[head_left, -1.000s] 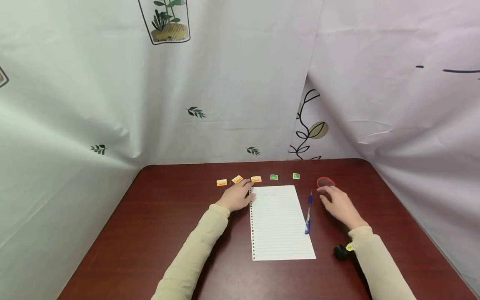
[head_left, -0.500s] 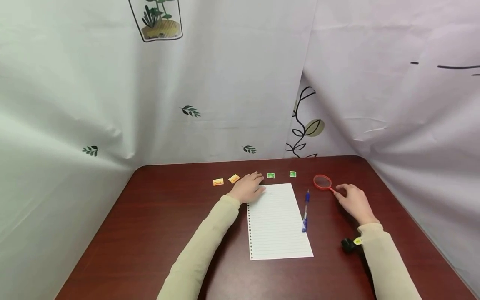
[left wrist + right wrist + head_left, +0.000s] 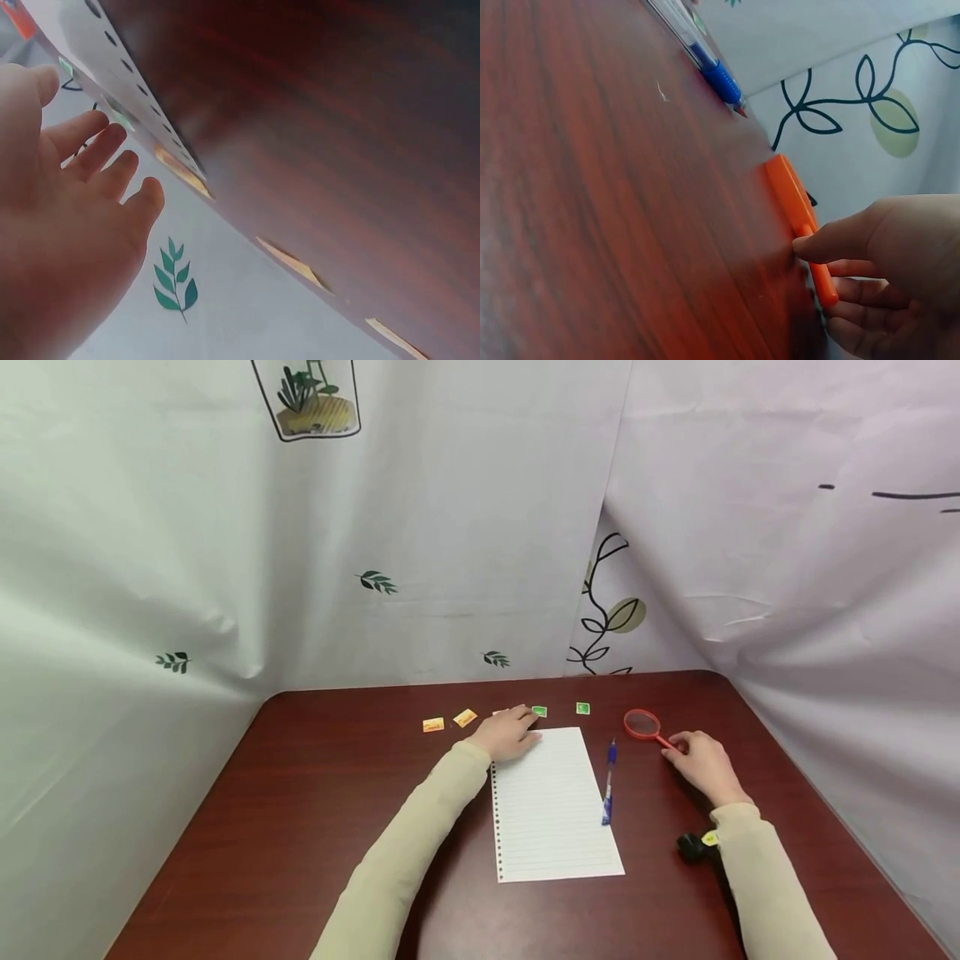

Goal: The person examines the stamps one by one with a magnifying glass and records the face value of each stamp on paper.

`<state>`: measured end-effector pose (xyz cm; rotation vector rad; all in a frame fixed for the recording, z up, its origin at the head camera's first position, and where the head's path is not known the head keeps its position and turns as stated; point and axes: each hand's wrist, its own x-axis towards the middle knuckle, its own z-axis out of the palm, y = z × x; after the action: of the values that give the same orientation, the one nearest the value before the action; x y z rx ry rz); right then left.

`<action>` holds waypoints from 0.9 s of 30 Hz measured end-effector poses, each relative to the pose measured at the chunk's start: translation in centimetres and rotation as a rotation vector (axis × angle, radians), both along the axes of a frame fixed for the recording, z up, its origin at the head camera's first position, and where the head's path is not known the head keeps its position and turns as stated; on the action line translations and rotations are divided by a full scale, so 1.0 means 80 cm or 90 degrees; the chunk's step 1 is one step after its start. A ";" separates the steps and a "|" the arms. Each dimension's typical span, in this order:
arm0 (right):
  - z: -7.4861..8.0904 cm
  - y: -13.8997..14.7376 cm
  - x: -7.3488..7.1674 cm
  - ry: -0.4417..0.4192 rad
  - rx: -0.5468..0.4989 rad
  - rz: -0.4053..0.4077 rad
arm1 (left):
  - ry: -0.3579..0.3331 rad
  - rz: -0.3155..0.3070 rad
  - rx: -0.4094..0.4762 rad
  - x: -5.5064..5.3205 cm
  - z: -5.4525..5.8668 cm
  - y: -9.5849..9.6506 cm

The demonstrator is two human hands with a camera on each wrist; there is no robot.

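Observation:
With its thumb and fingers my right hand (image 3: 705, 766) pinches the handle of a red magnifying glass (image 3: 642, 724), whose round lens lies toward the back of the table. The right wrist view shows the thumb on the orange-red handle (image 3: 824, 285). Over the top left of a lined, hole-punched sheet of paper (image 3: 555, 810) is my left hand (image 3: 510, 733), holding nothing, its fingers loosely bent. Its fingertips reach to a green stamp (image 3: 539, 712). Most of one orange stamp is hidden behind this hand in the head view; the left wrist view shows that orange stamp (image 3: 180, 171).
Two orange stamps (image 3: 433, 725) lie left of my left hand, and a second green stamp (image 3: 582, 708) lies farther right. A blue pen (image 3: 609, 785) rests along the paper's right edge. A printed white curtain (image 3: 450, 527) hangs behind the dark red table (image 3: 300, 827).
My left hand has moved right, from the orange stamps toward the green one. My right hand has shifted from beside the lens to the magnifying glass's handle and now pinches it.

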<state>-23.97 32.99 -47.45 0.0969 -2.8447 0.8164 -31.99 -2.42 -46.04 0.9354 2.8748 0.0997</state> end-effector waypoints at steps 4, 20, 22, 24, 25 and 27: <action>-0.003 0.001 -0.004 -0.007 -0.016 -0.014 | -0.002 0.007 0.014 -0.004 -0.002 0.004; -0.003 0.003 -0.012 -0.035 -0.040 -0.017 | -0.032 0.010 -0.003 -0.017 -0.008 0.004; -0.003 0.003 -0.012 -0.037 -0.042 -0.017 | -0.031 0.013 0.006 -0.019 -0.009 0.004; -0.003 0.003 -0.012 -0.040 -0.045 -0.016 | -0.030 0.015 0.008 -0.020 -0.010 0.004; -0.003 0.003 -0.012 -0.042 -0.046 -0.016 | -0.030 0.015 0.010 -0.020 -0.010 0.004; -0.004 0.003 -0.011 -0.045 -0.047 -0.018 | -0.028 0.013 0.013 -0.021 -0.011 0.003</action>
<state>-24.89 33.27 -47.76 0.0182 -2.8700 0.9364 -33.63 -2.14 -46.95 0.8948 2.8481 0.1492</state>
